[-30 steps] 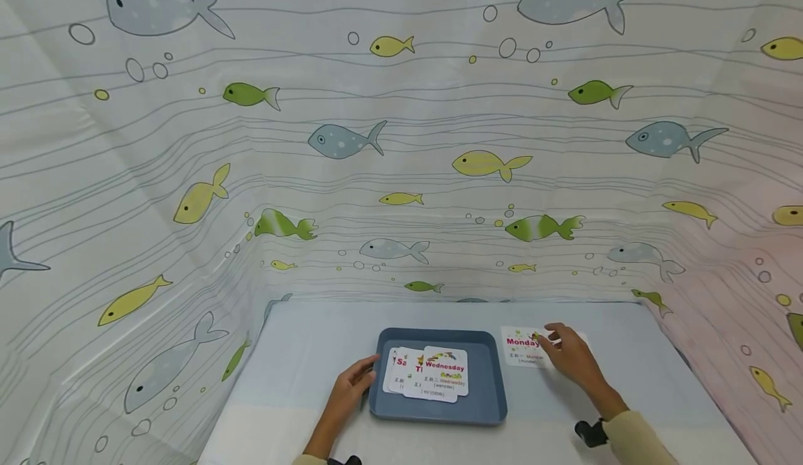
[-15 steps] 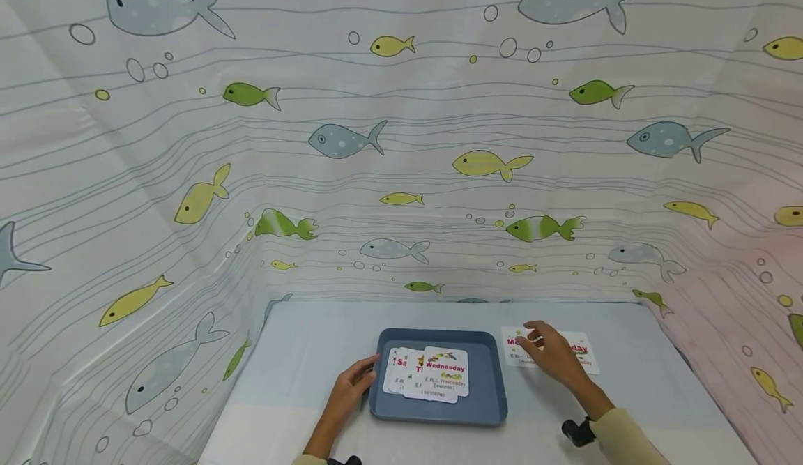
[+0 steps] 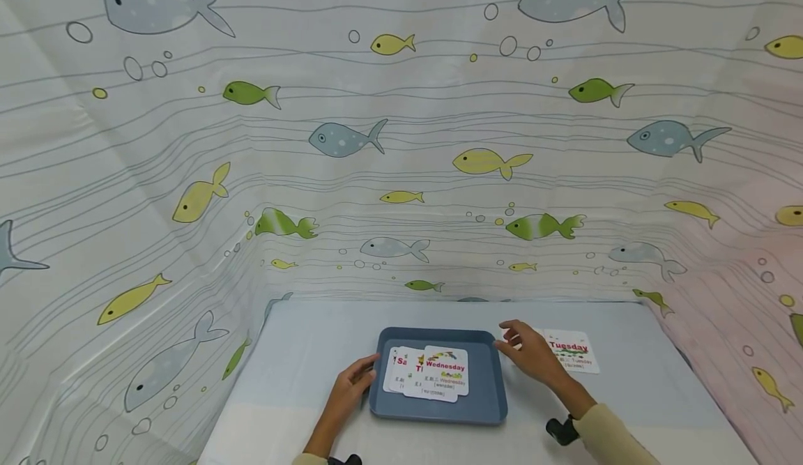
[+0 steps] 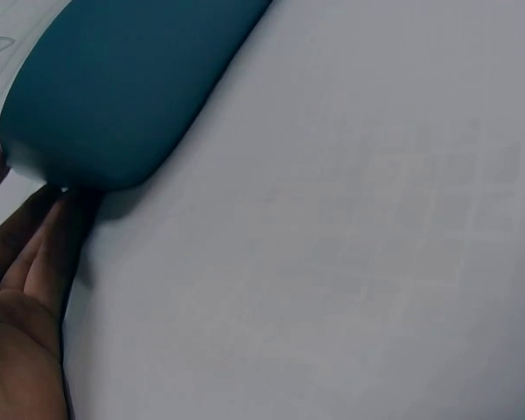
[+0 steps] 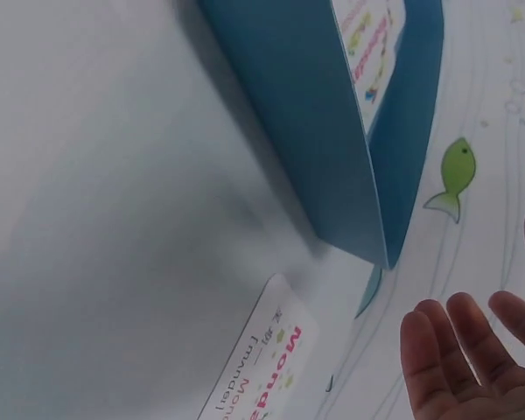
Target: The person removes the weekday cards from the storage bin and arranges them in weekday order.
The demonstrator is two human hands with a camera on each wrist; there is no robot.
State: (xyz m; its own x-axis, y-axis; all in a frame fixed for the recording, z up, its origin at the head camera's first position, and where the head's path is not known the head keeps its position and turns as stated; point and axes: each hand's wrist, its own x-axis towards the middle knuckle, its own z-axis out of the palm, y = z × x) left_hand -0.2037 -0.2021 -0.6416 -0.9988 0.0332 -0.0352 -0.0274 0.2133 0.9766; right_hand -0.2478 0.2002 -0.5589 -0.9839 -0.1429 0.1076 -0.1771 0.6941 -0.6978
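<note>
A blue-grey tray (image 3: pixel 437 409) holds several overlapping weekday cards, with the Wednesday card (image 3: pixel 447 367) uppermost. My left hand (image 3: pixel 346 390) rests its fingertips against the tray's left side; in the left wrist view those fingers (image 4: pixel 44 245) look fairly straight. Over the tray's top right corner hovers my right hand (image 3: pixel 533 355), fingers loosely bent and spread, nothing in them. Below it the Monday card (image 5: pixel 262 372) lies on the table, mostly hidden by the hand in the head view. The Tuesday card (image 3: pixel 572 351) lies to its right.
The table (image 3: pixel 301 339) is covered with a pale cloth. Around its back and sides hangs a fish-patterned curtain (image 3: pixel 401 172). A black wrist strap (image 3: pixel 562 431) and a beige sleeve (image 3: pixel 611 437) show on the right arm.
My right hand has moved left from the Monday and Tuesday cards toward the tray, uncovering the Tuesday card. My left hand and the tray stay where they were.
</note>
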